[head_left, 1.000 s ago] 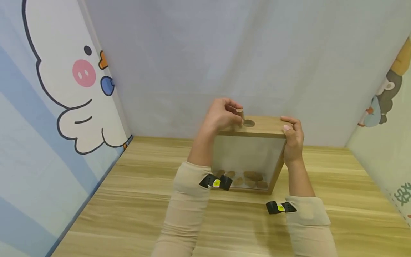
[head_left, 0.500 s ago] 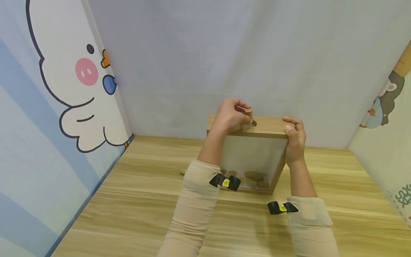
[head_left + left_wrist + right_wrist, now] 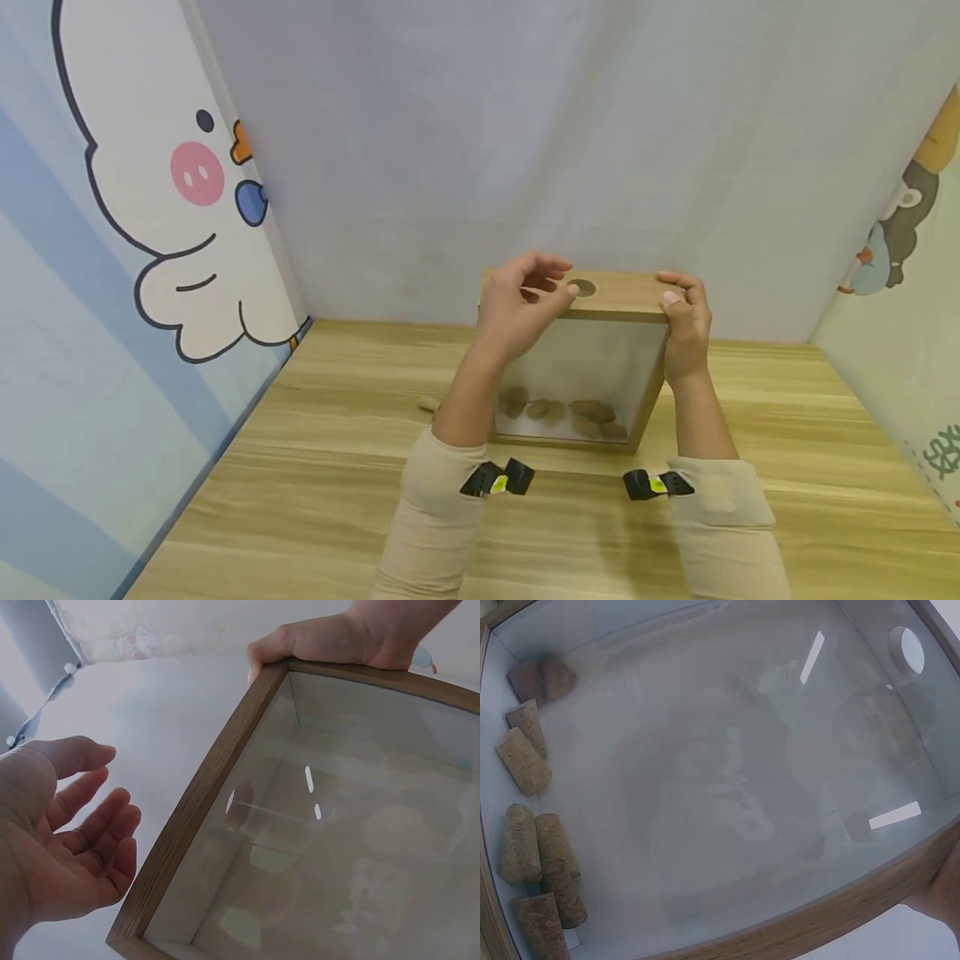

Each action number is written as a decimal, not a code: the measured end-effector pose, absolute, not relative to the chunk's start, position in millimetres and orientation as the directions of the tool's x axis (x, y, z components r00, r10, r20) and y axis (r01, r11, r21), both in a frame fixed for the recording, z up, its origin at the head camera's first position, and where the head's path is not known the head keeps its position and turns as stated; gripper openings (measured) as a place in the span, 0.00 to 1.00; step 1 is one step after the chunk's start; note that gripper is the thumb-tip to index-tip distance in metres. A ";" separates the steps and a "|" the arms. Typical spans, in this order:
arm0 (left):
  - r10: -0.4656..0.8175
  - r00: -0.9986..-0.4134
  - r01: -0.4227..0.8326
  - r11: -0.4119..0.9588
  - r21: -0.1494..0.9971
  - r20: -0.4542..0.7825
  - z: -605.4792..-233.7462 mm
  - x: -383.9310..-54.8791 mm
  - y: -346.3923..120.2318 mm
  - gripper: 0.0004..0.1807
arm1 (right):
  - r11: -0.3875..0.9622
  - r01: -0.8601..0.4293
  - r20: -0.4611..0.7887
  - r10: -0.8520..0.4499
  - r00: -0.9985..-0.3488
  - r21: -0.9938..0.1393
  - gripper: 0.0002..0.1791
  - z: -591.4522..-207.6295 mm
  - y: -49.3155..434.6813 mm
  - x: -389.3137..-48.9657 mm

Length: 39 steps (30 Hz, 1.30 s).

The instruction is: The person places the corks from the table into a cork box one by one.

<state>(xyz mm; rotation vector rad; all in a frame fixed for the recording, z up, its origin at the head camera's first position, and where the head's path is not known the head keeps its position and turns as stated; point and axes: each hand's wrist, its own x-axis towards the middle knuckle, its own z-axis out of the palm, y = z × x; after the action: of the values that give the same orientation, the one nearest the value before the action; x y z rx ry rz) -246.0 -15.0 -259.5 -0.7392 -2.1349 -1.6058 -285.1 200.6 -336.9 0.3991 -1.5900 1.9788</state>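
A shadow-box frame (image 3: 630, 293) of wood with a clear front stands upright on the table, a round hole (image 3: 584, 288) in its top. My left hand (image 3: 517, 312) is just left of the hole, fingers loosely bent and apart; in the left wrist view that hand (image 3: 71, 832) holds nothing. My right hand (image 3: 686, 333) grips the frame's upper right corner, thumb on the top edge. Several wine corks (image 3: 592, 412) lie along the bottom inside the frame. The right wrist view shows these corks (image 3: 521, 844) through the clear pane; two brownish ones (image 3: 526, 681) look blurred.
Another cork (image 3: 429, 403) lies on the wood-grain table (image 3: 337, 483) left of the frame, partly behind my left forearm. A pale curtain (image 3: 420, 167) hangs behind. A cartoon-printed panel (image 3: 150, 250) borders the left side.
My left hand pinched a cork and carried it right, over the hole. Now the cork is out of its fingers and the hand has drawn back left. The right hand keeps its grip.
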 end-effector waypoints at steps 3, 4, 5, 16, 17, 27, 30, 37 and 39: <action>0.171 -0.708 0.703 0.273 0.657 0.686 -269.5 -237.2 -24.6 0.13 | -0.133 -0.598 0.558 0.244 -0.793 -0.791 0.15 -336.8 199.3 -284.9; 0.179 -0.679 0.728 0.292 0.621 0.712 -273.0 -234.7 -28.2 0.13 | -0.129 -0.598 0.559 0.244 -0.792 -0.791 0.15 -336.8 199.1 -284.8; 0.194 -0.651 0.751 0.312 0.583 0.734 -276.1 -232.1 -31.7 0.14 | -0.125 -0.598 0.559 0.244 -0.792 -0.792 0.15 -336.8 198.9 -284.7; 0.336 -0.566 0.794 0.469 0.387 0.753 -316.2 -211.1 -58.1 0.17 | -0.138 -0.617 0.575 0.253 -0.778 -0.775 0.15 -334.6 200.6 -284.7; 0.339 -0.570 0.790 0.476 0.386 0.749 -319.9 -210.3 -60.0 0.17 | -0.140 -0.619 0.576 0.254 -0.777 -0.773 0.15 -334.7 200.8 -285.0; 0.380 -0.670 0.709 0.583 0.397 0.638 -350.5 -203.9 -83.6 0.21 | -0.134 -0.602 0.566 0.230 -0.792 -0.787 0.15 -338.1 200.9 -284.8; 0.390 -0.706 0.672 0.632 0.386 0.591 -360.0 -202.6 -91.1 0.22 | -0.128 -0.601 0.569 0.218 -0.793 -0.789 0.16 -337.8 201.5 -284.8; 0.395 -0.753 0.611 0.717 0.335 0.526 -380.8 -203.2 -107.4 0.21 | -0.112 -0.599 0.568 0.221 -0.793 -0.793 0.15 -337.6 202.5 -285.8; 0.395 -0.773 0.588 0.739 0.328 0.496 -386.4 -203.6 -111.6 0.19 | -0.107 -0.600 0.569 0.223 -0.791 -0.793 0.16 -338.0 202.8 -286.1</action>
<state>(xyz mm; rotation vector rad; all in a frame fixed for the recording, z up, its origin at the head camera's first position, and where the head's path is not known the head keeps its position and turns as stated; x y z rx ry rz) -203.6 -111.6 -386.4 -0.7542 -2.5439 -0.6698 -286.1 202.8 -338.0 0.4177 -1.6207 1.9480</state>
